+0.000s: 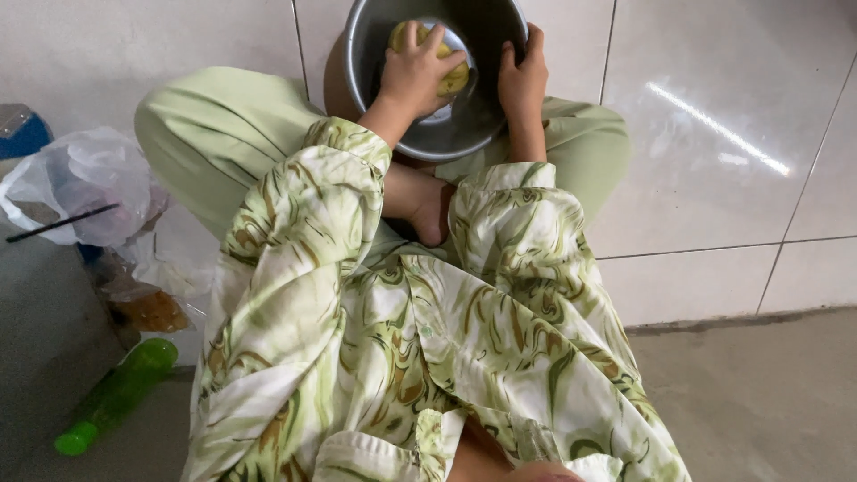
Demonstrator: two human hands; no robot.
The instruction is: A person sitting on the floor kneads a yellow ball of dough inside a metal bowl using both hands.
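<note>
The lump of yellowish dough (pixel 444 70) lies inside a steel bowl (pixel 428 134) that stands on the white tiled floor (pixel 714 178), near the top edge of the view and right in front of the seated person's folded legs. The left hand (pixel 415 76) is inside the bowl, fingers spread and curled over the top of the lump, palm pressed down on it — a covering grasp, not a pinch. The right hand (pixel 522 80) rests on the right side of the bowl's rim, fingers hooked over the edge and closed on the metal, steadying it. Both forearms come out of wide sleeves of a green-and-white patterned garment (pixel 402 339), and pale green trousers (pixel 214 134) cover the knees on either side of the bowl. A bare foot (pixel 428 201) shows just below the bowl, between the 2 sleeves.

At the left edge of the floor lies a crumpled white plastic bag (pixel 85 183) with a thin dark stick (pixel 62 223) across it. Just below it is a clear bag holding something brownish (pixel 147 308), and lower still a bright green plastic bottle (pixel 116 393) lies on its side on the grey surface — well apart from the bowl. A blue object (pixel 22 134) shows at the far left edge; its kind cannot be told.
</note>
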